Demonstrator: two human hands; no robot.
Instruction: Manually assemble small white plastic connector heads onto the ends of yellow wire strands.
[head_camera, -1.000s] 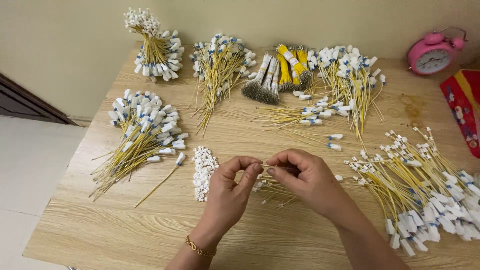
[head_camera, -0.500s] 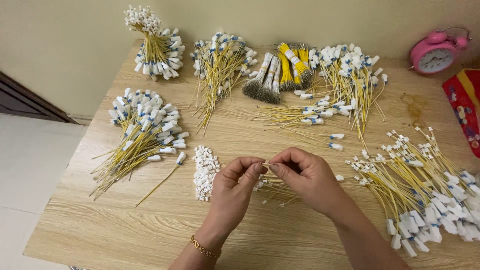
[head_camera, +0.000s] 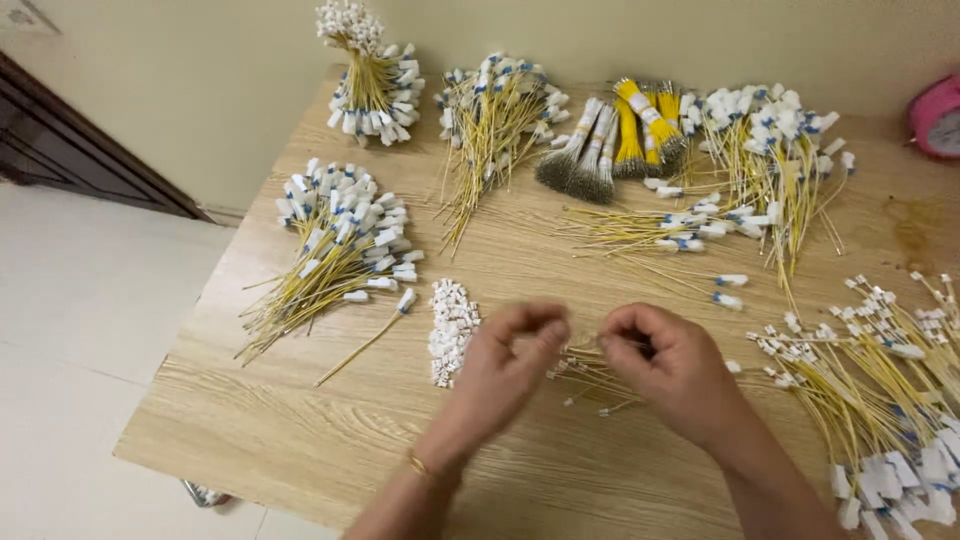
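Pinching thin yellow wires (head_camera: 590, 365), both hands (head_camera: 600, 360) work over a light wooden table (head_camera: 300, 440) beside pale floor (head_camera: 80, 330).

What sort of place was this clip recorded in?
Probably a home or small workshop used for hand assembly: a wooden table against a plain wall, bundles of yellow wires with white connectors, a pile of loose white connectors, and a pink alarm clock.

Pale wood-grain table (head_camera: 300, 440), matt, smooth, under fingers. Thin yellow wires (head_camera: 590, 370) between fingertips, plastic-sheathed, slightly glossy. Small white plastic connectors (head_camera: 452, 318) heaped left of fingers. Bare metal strand ends (head_camera: 575, 172) beyond fingers, dull grey. Glossy pink plastic clock (head_camera: 938, 115) far right.
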